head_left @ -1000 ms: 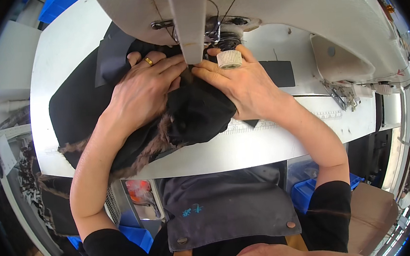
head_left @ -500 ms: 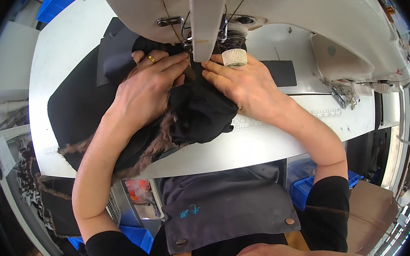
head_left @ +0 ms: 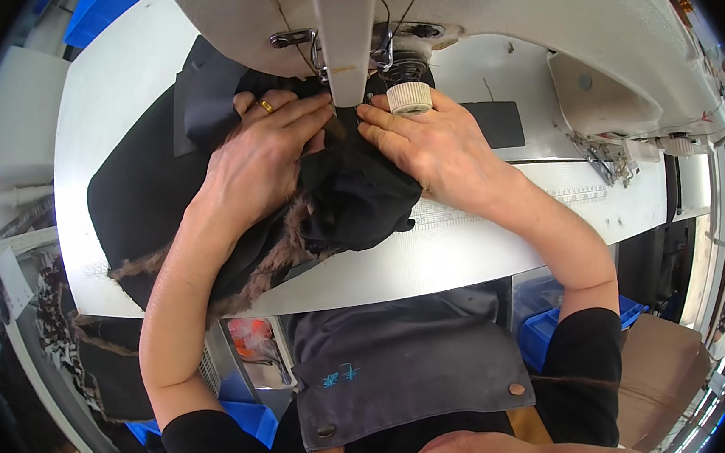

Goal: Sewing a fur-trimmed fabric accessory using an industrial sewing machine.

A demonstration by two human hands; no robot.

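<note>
Black fabric (head_left: 133, 176), edged with strips of brown fur (head_left: 268, 272), lies bunched under the head of a white sewing machine (head_left: 533, 9). My left hand (head_left: 259, 154), with a gold ring, is closed on the fabric left of the needle area, its fingertips close to the machine's front bar (head_left: 346, 40). From the other side, my right hand (head_left: 441, 144) grips the fabric's edge beside a ribbed white knob (head_left: 409, 98), which partly covers its fingers. The bar hides the needle and presser foot. A folded dark grey piece (head_left: 199, 103) rests by my left hand.
The white table (head_left: 367, 287) has a ruler scale (head_left: 564, 194) along it. A flat black piece (head_left: 498, 125) lies right of my right hand. Blue bins (head_left: 541, 336) stand below the table edge. Fur-edged dark pieces (head_left: 110, 374) hang at the left.
The view has shifted slightly, so the machine sits a little further left and higher. Both hands keep nearly the same place on the fabric.
</note>
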